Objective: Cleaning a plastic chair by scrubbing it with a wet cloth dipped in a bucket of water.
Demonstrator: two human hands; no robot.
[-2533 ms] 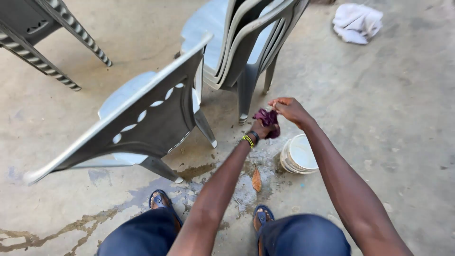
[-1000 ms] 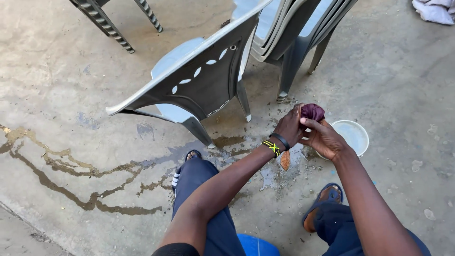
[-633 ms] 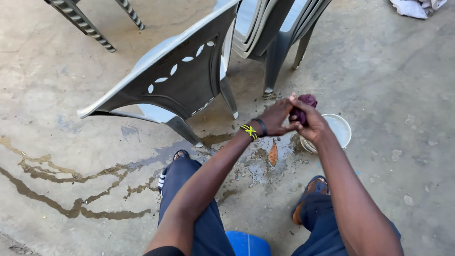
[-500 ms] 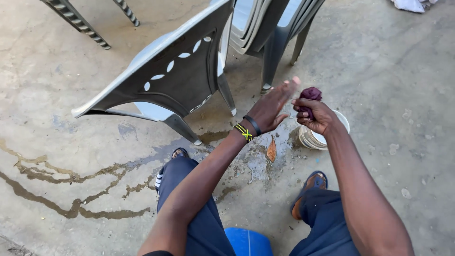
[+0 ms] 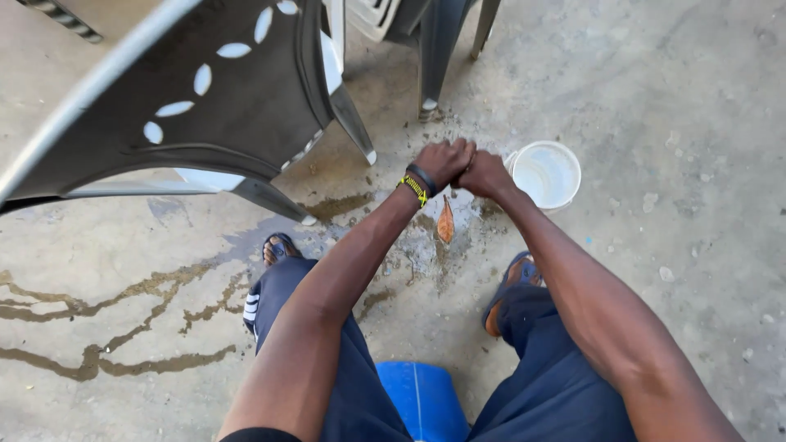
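Note:
My left hand and my right hand are clenched into fists and pressed knuckle to knuckle low over the wet concrete. The dark maroon cloth seen in the earlier frames is hidden inside the fists. A black band and a yellow-green band sit on my left wrist. A small white bucket stands on the ground just right of my right hand, almost touching it. Below the fists an orange-brown leaf lies in a puddle.
A dark grey plastic chair lies tipped at the upper left, one leg tip close to my left hand. Legs of stacked chairs stand behind. I sit on a blue stool, sandalled feet apart. Water streaks run left.
My left hand, open half a second ago, has closed and joined the right fist. Both hands have dropped lower toward the bucket, and the cloth is no longer showing.

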